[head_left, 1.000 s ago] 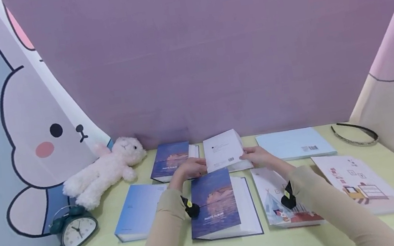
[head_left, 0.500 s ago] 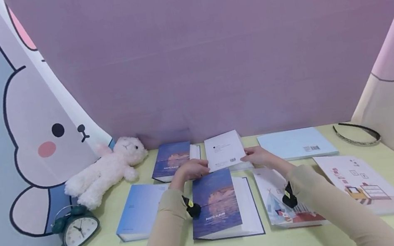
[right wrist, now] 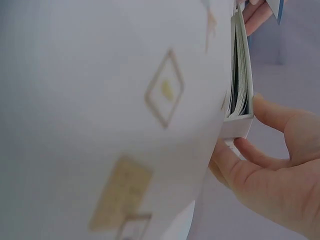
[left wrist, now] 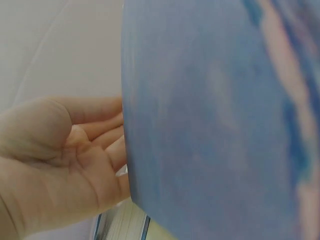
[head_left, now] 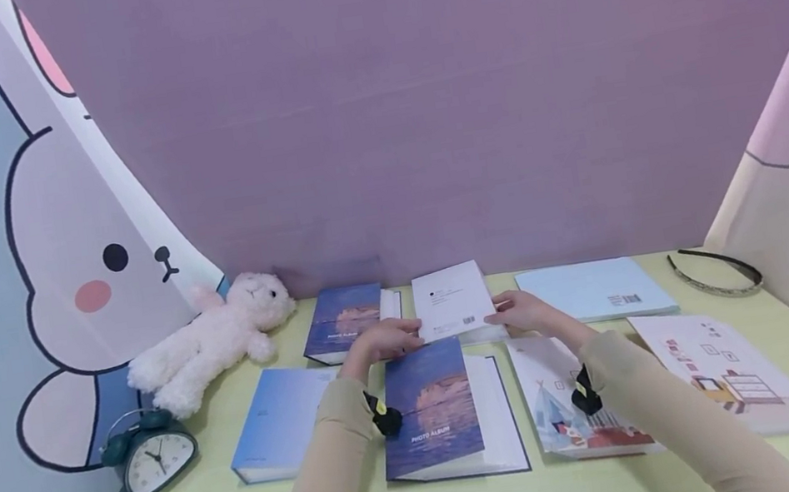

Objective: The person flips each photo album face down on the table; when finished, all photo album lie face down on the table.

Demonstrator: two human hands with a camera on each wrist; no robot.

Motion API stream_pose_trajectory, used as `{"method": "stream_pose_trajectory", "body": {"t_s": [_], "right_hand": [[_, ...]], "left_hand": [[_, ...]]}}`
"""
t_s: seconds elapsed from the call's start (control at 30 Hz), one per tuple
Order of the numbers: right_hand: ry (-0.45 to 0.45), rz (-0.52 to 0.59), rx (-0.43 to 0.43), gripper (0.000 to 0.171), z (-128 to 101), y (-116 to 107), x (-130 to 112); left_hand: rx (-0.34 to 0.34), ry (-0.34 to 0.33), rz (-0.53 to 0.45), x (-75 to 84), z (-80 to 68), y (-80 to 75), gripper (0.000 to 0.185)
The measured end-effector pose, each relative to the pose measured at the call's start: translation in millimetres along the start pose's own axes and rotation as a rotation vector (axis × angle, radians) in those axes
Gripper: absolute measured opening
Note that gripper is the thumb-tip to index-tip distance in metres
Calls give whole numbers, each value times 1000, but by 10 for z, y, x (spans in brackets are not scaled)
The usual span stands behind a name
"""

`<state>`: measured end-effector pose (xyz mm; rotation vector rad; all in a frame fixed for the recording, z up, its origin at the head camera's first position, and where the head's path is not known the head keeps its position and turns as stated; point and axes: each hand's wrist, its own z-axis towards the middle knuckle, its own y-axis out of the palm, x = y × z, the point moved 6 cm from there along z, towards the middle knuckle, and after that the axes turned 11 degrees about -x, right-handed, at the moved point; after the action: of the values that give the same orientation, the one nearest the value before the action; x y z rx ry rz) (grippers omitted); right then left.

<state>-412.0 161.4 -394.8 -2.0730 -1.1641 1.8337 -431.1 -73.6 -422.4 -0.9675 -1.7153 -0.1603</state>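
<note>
Both hands hold a white photo album [head_left: 451, 301] with a barcode on its face, at the back middle of the table. The left hand [head_left: 388, 338] grips its left edge. In the left wrist view, the left hand's fingertips are hidden behind a raised blue cover [left wrist: 220, 120]. The right hand [head_left: 528, 313] pinches the right edge; in the right wrist view its thumb [right wrist: 272, 112] lies on one side of the album's corner, its fingers on the other. Below the wrists lie a purple-blue photo album [head_left: 433, 409] with its cover partly lifted and a tent-pictured album [head_left: 554, 408].
Another purple-blue album [head_left: 340, 321] lies at the back left, a blue album [head_left: 279, 422] at the front left. A pale blue album [head_left: 590, 290], a room-pictured album [head_left: 734, 375] and a headband [head_left: 718, 284] lie right. A plush toy [head_left: 215, 343] and alarm clock [head_left: 155, 460] stand left.
The white album's face has tilted a little, so less of its right page edge shows. Both hands keep their grip and have barely moved.
</note>
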Motion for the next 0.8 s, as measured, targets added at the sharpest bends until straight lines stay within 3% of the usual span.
{"method": "stream_pose_trajectory", "body": {"t_s": [0.23,0.43,0.57,0.8], "right_hand": [[25,12,10,55,20,-8,30],[37,-117,94,52,40,-56,-27],[-16,-197,131,46,25,-94,-94],[-99,-167,154,41,29,-148,-211]], "left_hand": [[-37,16,-16,-2,9,26,57],[-14,30,-38,7,-14,10,51],[-18,75,-85,40,-21,10,49],[-2,148,-58,149,-105,-44,48]]}}
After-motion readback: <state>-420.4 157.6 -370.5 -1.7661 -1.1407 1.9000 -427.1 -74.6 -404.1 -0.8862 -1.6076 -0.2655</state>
